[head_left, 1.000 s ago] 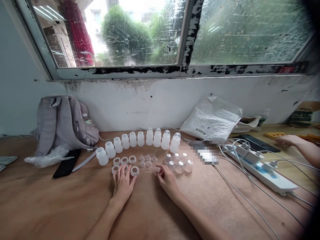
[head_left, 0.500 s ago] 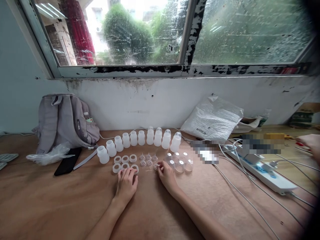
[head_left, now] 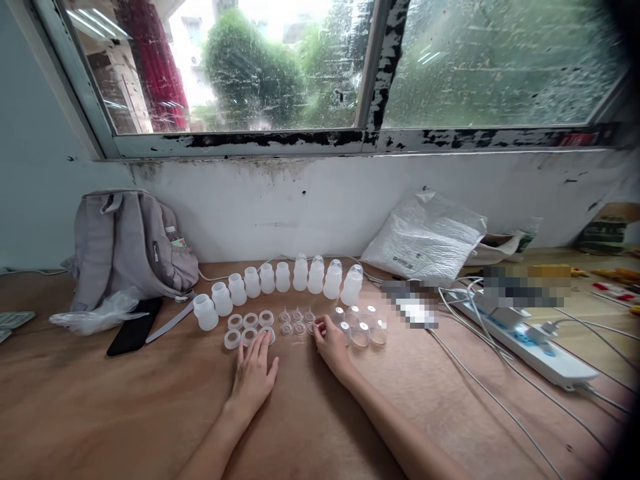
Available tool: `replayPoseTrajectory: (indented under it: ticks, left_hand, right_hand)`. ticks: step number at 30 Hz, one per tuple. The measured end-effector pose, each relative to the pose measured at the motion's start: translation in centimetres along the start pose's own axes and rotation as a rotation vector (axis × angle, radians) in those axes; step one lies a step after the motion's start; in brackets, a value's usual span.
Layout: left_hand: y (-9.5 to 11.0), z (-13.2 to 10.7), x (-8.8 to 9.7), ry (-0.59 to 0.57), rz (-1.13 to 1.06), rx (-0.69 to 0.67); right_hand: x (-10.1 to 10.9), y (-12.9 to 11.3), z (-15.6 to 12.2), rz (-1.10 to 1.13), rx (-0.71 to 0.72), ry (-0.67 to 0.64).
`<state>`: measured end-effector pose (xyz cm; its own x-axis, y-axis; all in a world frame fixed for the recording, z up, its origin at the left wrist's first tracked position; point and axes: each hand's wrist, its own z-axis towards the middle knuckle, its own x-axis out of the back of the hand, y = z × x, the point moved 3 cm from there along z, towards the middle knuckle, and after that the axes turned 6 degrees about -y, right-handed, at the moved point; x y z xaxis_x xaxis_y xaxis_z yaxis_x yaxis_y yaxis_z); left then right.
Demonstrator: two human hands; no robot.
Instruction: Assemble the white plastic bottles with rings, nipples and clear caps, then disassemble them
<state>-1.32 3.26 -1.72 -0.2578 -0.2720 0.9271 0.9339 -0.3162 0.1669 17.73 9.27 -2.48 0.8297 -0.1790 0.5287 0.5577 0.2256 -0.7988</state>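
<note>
Left hand [head_left: 255, 377], centre of the frame, lies palm down on the table [head_left: 125, 413]. Its fingers [head_left: 261, 348] are stretched out flat and slightly spread, holding nothing. The fingertips touch the front-right white ring [head_left: 271, 331], which is partly covered by them. The other white rings [head_left: 242, 321] sit just left and above it in two short rows, lying flat with their holes up.

Right hand [head_left: 334, 347] is just right of centre, with its fingers [head_left: 323, 329] curled in close. The tips are at the right end of the small clear nipples [head_left: 299, 328], touching or almost touching the last one. I cannot tell if one is pinched. The nipples are tiny, see-through cone shapes in two rows of three, between the rings and the clear dome caps [head_left: 361, 327]. The caps are bunched just right of the right hand's knuckles.

Above all this a curved row of translucent white bottles [head_left: 283, 277] stands upright. The left ones are bare-necked and the four at the right end have tops on.

Writing: there is dark print on the crinkled plastic bag [head_left: 425, 237], right of centre against the wall, too small to read. Two patches are pixelated.

At left are a grey backpack [head_left: 133, 247] and a black phone [head_left: 134, 327] lying flat below it. At right is a white power strip [head_left: 533, 350] with plugs and white cables.
</note>
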Motion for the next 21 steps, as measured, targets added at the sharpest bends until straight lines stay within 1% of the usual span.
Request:
replayPoseTrajectory:
  ticks: [3,6,9,14,21]
  left_hand:
    - [-0.14,-0.04,-0.4,-0.012,0.042,0.027]
    - [-0.35,-0.1,-0.72,-0.026,0.079,0.09]
    - [-0.57,-0.07,-1.0,-0.072,0.095,0.13]
    - [-0.79,0.12,-1.12,-0.137,0.104,0.139]
    - [-0.75,0.09,-0.95,-0.138,0.108,0.163]
  right_hand:
    - [-0.19,0.04,0.23,0.07,-0.025,-0.012]
    - [-0.26,0.05,0.33,0.112,-0.05,-0.025]
    - [-0.24,0.08,0.31,0.09,-0.056,-0.026]
    - [-0.09,0.13,-0.01,0.039,-0.062,-0.01]
    - [0.17,-0.51,-0.51,0.037,-0.029,-0.011]
